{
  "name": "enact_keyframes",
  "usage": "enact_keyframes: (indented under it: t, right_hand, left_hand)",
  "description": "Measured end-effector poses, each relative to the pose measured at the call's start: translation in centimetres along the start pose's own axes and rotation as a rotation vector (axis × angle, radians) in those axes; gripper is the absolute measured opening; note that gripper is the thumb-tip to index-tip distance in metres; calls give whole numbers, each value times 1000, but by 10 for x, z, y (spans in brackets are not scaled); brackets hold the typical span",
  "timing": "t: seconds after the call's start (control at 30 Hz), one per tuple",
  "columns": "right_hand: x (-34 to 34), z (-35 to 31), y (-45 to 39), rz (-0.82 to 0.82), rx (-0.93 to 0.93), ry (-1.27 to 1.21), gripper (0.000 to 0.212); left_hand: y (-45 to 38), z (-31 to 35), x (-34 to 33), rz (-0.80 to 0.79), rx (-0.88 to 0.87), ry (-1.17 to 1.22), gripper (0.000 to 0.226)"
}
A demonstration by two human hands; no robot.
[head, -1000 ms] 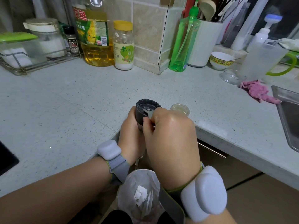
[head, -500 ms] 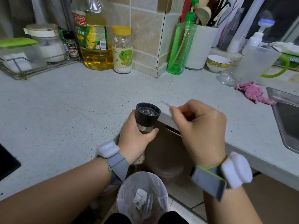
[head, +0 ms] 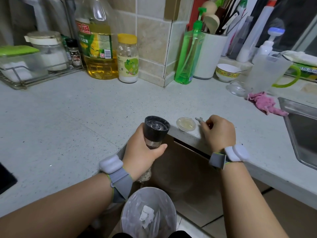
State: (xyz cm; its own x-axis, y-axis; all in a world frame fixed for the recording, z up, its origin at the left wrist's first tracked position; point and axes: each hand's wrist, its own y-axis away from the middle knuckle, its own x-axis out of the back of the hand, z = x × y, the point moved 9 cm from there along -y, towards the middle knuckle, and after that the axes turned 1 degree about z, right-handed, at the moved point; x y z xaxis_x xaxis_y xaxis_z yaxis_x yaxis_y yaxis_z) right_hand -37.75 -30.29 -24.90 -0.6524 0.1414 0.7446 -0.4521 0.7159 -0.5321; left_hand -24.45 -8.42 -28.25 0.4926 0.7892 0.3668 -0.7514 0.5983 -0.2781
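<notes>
Head view: your left hand (head: 142,152) grips the black-capped glass grinder (head: 157,129), likely rigid, slick, breakable; hold its waist. Right hand (head: 218,131) pinches a small grey sliver (head: 199,119).

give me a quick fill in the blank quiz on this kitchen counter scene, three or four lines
1. The spice grinder with the black head is gripped by the ___.
2. Between the grinder and the right hand, a small clear ___ lies on the countertop.
3. The crumpled cloth beside the sink is ___.
4. The dish soap bottle by the tiled corner is ___.

Missing words: left hand; lid; pink; green
</notes>
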Motion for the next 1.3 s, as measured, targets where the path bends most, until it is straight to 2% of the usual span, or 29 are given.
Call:
enact_keyframes:
  t: [0.2, 0.37, 0.63, 0.83, 1.1, 1.23, 1.3]
  right_hand:
    - [-15, 9, -16, -63, -103, 5, 22]
    - [-26, -8, -53, -148, -115, 14, 10]
    - [-79, -21, -106, -321, -113, 65, 11]
    - [-98, -12, -114, -433, -168, 118, 24]
    - [-95, -4, -106, -399, -207, 3, 19]
    - [-70, 1, -96, -308, -252, -262, 25]
    - [-46, -1, -79, -249, -236, -356, 19]
  left_hand:
    - [-1, -3, -1, -11, 11, 3, 48]
    - [-1, -4, -1, -20, 29, 15, 49]
    - [-2, -7, -1, -28, 55, 32, 50]
    - [-3, -7, 0, -20, 58, 32, 49]
    - [-3, -5, 0, -34, 55, 42, 45]
    - [-3, -5, -1, -33, 57, 42, 46]
    - [-3, -6, -2, -35, 61, 48, 45]
